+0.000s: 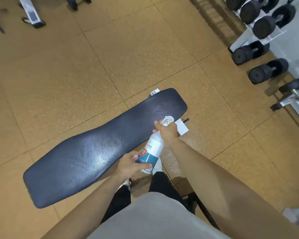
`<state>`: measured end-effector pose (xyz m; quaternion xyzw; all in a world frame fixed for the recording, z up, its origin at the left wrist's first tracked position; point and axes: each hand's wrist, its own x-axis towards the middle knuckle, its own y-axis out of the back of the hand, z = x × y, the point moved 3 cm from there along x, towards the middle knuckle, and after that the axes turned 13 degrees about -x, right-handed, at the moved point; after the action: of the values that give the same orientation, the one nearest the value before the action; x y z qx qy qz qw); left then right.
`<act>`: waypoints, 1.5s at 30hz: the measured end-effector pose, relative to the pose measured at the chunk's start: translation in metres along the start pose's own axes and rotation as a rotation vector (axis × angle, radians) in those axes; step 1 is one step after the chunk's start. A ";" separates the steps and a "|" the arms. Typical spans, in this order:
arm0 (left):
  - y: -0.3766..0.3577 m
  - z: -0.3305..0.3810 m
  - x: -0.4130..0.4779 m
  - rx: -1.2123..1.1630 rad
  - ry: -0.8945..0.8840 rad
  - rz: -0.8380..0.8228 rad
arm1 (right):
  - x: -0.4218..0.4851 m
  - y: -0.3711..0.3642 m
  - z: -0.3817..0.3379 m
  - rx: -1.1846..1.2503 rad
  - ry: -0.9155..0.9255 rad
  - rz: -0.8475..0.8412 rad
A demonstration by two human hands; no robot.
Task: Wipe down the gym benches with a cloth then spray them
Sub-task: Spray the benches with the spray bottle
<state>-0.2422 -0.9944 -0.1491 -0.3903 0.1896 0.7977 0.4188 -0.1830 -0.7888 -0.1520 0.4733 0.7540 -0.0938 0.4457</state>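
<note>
A long black padded gym bench [97, 149] lies diagonally across the floor in front of me, with a faint wet sheen on its surface. A white spray bottle [153, 148] with a teal and red label is held over the bench's near edge. My right hand [166, 131] grips its neck at the trigger head, which points toward the far end of the pad. My left hand [130, 164] holds the bottle's base, and a bit of white cloth [148, 170] shows under its fingers.
A white rack of black dumbbells [259, 40] lines the right side. Another bench frame [31, 14] stands at the top left. Tan rubber floor tiles [128, 49] spread beyond the bench. My legs and white shoes are just below the bottle.
</note>
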 end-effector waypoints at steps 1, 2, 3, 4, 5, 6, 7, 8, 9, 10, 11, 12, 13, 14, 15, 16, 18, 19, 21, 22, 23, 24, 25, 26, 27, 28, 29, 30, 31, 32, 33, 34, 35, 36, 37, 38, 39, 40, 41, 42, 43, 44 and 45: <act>-0.005 0.004 0.004 -0.025 0.006 0.018 | 0.008 0.002 -0.005 0.027 0.002 -0.031; -0.012 0.008 0.007 -0.052 0.011 0.031 | 0.016 0.005 -0.011 0.057 0.003 -0.055; -0.018 0.011 0.012 -0.073 0.008 0.045 | 0.024 0.007 -0.015 0.081 0.003 -0.073; -0.024 0.013 0.016 -0.094 0.002 0.060 | 0.031 0.011 -0.019 0.100 0.000 -0.081; -0.031 0.018 0.019 -0.117 -0.008 0.079 | 0.038 0.016 -0.023 0.117 -0.003 -0.080; -0.036 0.022 0.023 -0.141 -0.016 0.101 | 0.044 0.022 -0.026 0.146 -0.005 -0.077; -0.042 0.027 0.026 -0.158 -0.021 0.116 | 0.050 0.028 -0.029 0.180 -0.010 -0.074; -0.048 0.031 0.028 -0.173 -0.026 0.122 | 0.056 0.034 -0.030 0.201 -0.018 -0.066; -0.053 0.035 0.030 -0.192 -0.030 0.119 | 0.061 0.040 -0.030 0.200 -0.033 -0.052; -0.058 0.038 0.031 -0.207 -0.037 0.114 | 0.065 0.045 -0.031 0.181 -0.047 -0.033; -0.062 0.040 0.032 -0.216 -0.038 0.107 | 0.067 0.049 -0.031 0.161 -0.056 -0.017; -0.065 0.042 0.032 -0.229 -0.035 0.097 | 0.070 0.052 -0.032 0.140 -0.058 -0.007; -0.067 0.041 0.032 -0.249 -0.028 0.087 | 0.071 0.053 -0.032 0.127 -0.053 -0.003; -0.069 0.040 0.031 -0.273 -0.023 0.082 | 0.071 0.053 -0.033 0.118 -0.048 -0.010; -0.070 0.038 0.028 -0.291 -0.019 0.085 | 0.069 0.051 -0.034 0.117 -0.044 -0.030; -0.069 0.034 0.025 -0.307 -0.014 0.097 | 0.066 0.049 -0.035 0.118 -0.041 -0.062; -0.066 0.028 0.016 -0.331 -0.001 0.124 | 0.059 0.039 -0.036 0.126 -0.028 -0.134; -0.063 0.024 0.011 -0.349 0.003 0.136 | 0.055 0.032 -0.035 0.125 -0.023 -0.161; -0.052 0.013 0.000 -0.390 0.006 0.168 | 0.043 0.015 -0.032 0.089 -0.023 -0.185; -0.045 0.007 -0.006 -0.405 0.005 0.190 | 0.037 0.005 -0.029 0.050 -0.021 -0.188; -0.038 0.000 -0.012 -0.409 0.003 0.209 | 0.031 -0.007 -0.026 0.005 -0.015 -0.190; -0.030 -0.006 -0.020 -0.418 -0.003 0.225 | 0.024 -0.020 -0.022 -0.038 -0.006 -0.191; -0.022 -0.013 -0.027 -0.429 -0.007 0.235 | 0.016 -0.032 -0.018 -0.070 0.004 -0.195; -0.014 -0.021 -0.034 -0.459 -0.010 0.243 | 0.008 -0.044 -0.015 -0.092 0.014 -0.201; -0.005 -0.031 -0.040 -0.488 -0.009 0.252 | -0.001 -0.057 -0.011 -0.105 0.023 -0.213; 0.004 -0.039 -0.048 -0.517 -0.013 0.265 | -0.010 -0.069 -0.007 -0.118 0.031 -0.235; 0.014 -0.049 -0.056 -0.532 -0.018 0.278 | -0.020 -0.081 -0.003 -0.127 0.041 -0.258; 0.024 -0.056 -0.065 -0.550 -0.027 0.288 | -0.031 -0.093 0.002 -0.137 0.048 -0.278; 0.034 -0.067 -0.072 -0.562 -0.036 0.297 | -0.042 -0.106 0.008 -0.147 0.053 -0.293; 0.043 -0.077 -0.080 -0.584 -0.042 0.305 | -0.053 -0.118 0.014 -0.166 0.057 -0.300; 0.053 -0.088 -0.088 -0.601 -0.042 0.310 | -0.064 -0.131 0.021 -0.189 0.064 -0.299; 0.063 -0.100 -0.098 -0.620 -0.046 0.325 | -0.077 -0.144 0.029 -0.219 0.074 -0.293; 0.074 -0.114 -0.106 -0.629 -0.047 0.339 | -0.089 -0.158 0.037 -0.248 0.086 -0.283; 0.084 -0.127 -0.115 -0.648 -0.049 0.355 | -0.102 -0.172 0.046 -0.279 0.098 -0.275; 0.095 -0.142 -0.123 -0.671 -0.049 0.371 | -0.115 -0.185 0.055 -0.305 0.111 -0.273; 0.105 -0.155 -0.132 -0.697 -0.051 0.388 | -0.128 -0.198 0.063 -0.325 0.122 -0.282; 0.114 -0.167 -0.142 -0.712 -0.051 0.394 | -0.141 -0.211 0.072 -0.336 0.133 -0.302; 0.123 -0.177 -0.153 -0.725 -0.056 0.403 | -0.155 -0.223 0.080 -0.343 0.142 -0.327; 0.132 -0.189 -0.162 -0.737 -0.056 0.416 | -0.168 -0.235 0.088 -0.347 0.150 -0.354; 0.141 -0.198 -0.173 -0.763 -0.059 0.433 | -0.181 -0.247 0.096 -0.354 0.156 -0.374; 0.149 -0.209 -0.181 -0.785 -0.060 0.449 | -0.193 -0.258 0.104 -0.366 0.162 -0.385; 0.157 -0.219 -0.191 -0.799 -0.064 0.470 | -0.206 -0.268 0.111 -0.391 0.172 -0.383; 0.164 -0.229 -0.200 -0.806 -0.064 0.484 | -0.217 -0.279 0.118 -0.425 0.187 -0.372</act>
<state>-0.2015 -1.3372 -0.1399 -0.4414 -0.0626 0.8941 0.0418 -0.3030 -1.1414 -0.1339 0.2297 0.8684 0.0304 0.4385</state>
